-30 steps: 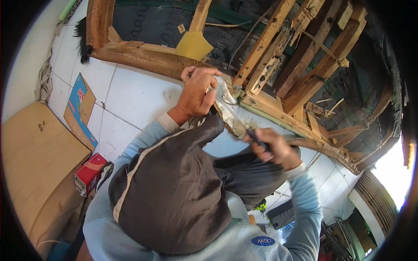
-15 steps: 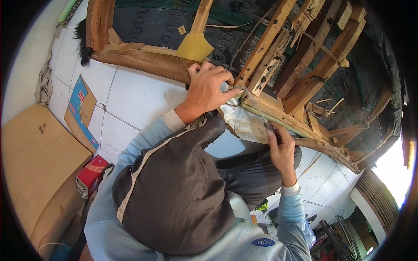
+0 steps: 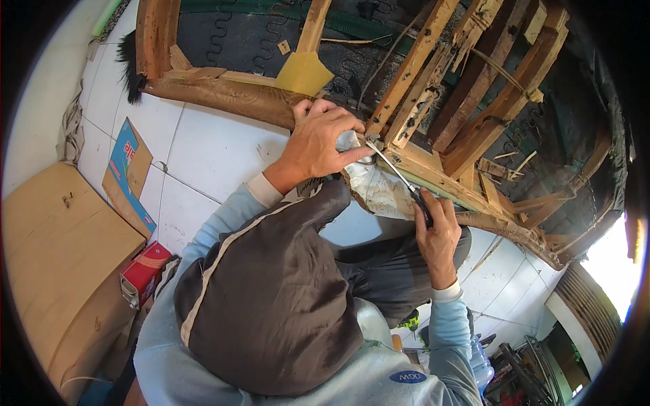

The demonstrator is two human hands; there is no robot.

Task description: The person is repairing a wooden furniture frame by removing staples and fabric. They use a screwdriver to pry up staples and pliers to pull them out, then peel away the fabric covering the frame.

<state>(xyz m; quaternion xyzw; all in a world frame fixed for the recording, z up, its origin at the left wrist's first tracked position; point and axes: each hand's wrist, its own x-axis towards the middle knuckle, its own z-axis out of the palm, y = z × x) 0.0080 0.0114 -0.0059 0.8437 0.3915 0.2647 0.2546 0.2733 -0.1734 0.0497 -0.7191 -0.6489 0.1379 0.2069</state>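
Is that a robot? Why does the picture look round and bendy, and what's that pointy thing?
No robot here, just a person with two bare hands. A wide, bendy-looking camera on the person's head looks down, so you see almost what they see. The right hand holds a thin metal tool with a black handle, perhaps a screwdriver. The left hand is at the edge of a big brown wooden frame, its thumb near the tool's tip. Off to the left, a flat piece of blue and brown cardboard and a red box-shaped container are on the white-tiled floor.
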